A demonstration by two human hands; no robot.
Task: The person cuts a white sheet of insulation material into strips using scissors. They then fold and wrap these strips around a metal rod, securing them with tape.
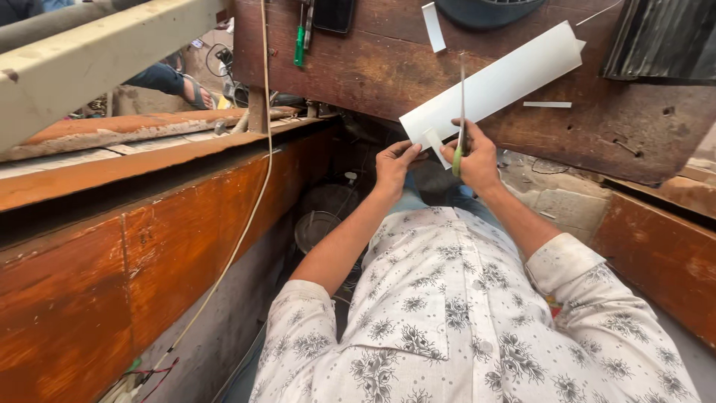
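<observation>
My left hand [395, 163] pinches the near end of a long white sheet of paper [500, 82], where a narrow strip hangs partly cut away. My right hand [471, 157] grips a pair of green-handled scissors [460, 112], whose blades point up along the sheet. The paper stretches away over the edge of a worn wooden workbench [373, 67]. My white flower-patterned shirt [462, 313] fills the lower part of the head view.
A thin white paper strip [547, 104] and another white offcut [432, 27] lie on the bench. A green pen [299, 43] and a dark phone [333, 13] sit at its far side. An orange-brown wooden panel [134, 254] runs on the left, with a pale cord [253, 194] hanging past it.
</observation>
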